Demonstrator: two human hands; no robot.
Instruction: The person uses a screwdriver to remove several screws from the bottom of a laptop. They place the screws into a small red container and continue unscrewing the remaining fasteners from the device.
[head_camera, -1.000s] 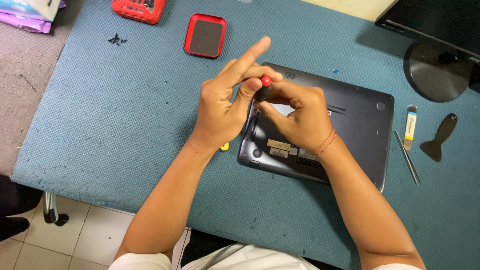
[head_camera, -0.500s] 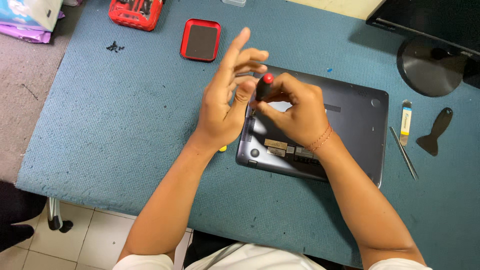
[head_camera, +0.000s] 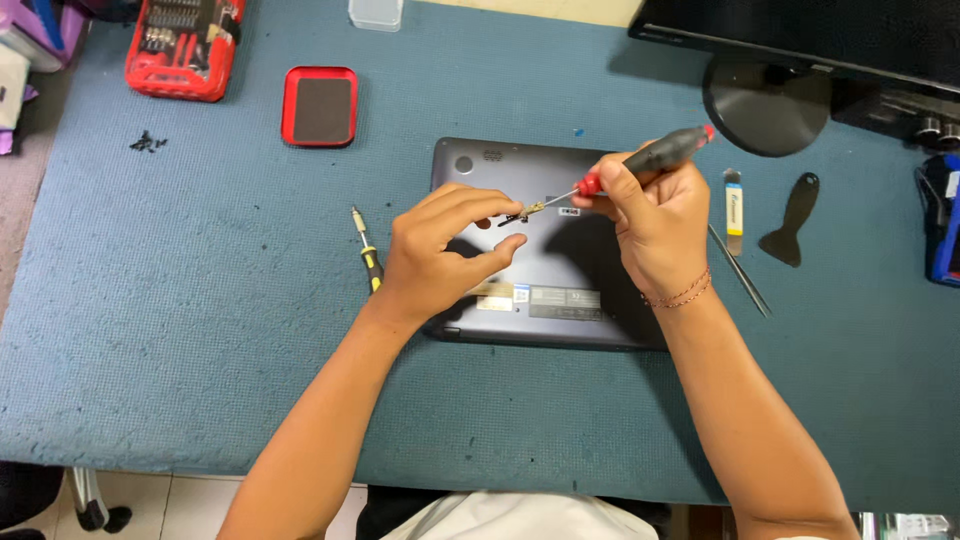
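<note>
While the head cam looks down on a blue mat (head_camera: 200, 330), a grey laptop (head_camera: 560, 290) lies bottom-up at centre w/ both hands over it. Right hand (head_camera: 655, 225) is closed round a black-and-red screwdriver (head_camera: 640, 160), handle up-right toward the monitor base (head_camera: 765, 105), thin shaft slanting down-left; tip meets the left hand's fingertips over the laptop's back. Left hand (head_camera: 440, 245) is half curled, thumb and fingers pinched near the tip; there's a small dark bit at the tip, can't tell if it's gripped. Just left of that hand lies a 2nd driver (head_camera: 366, 250), yellow-black, on the mat beside the laptop's edge. Further up-left: red tray (head_camera: 320, 72), red tool case (head_camera: 180, 50), a few black screws (head_camera: 148, 142) loose on the mat. Right of the laptop: tweezers (head_camera: 740, 270), a white-yellow pry tool (head_camera: 734, 200), a black scraper (head_camera: 790, 220), all apart from the hands.
</note>
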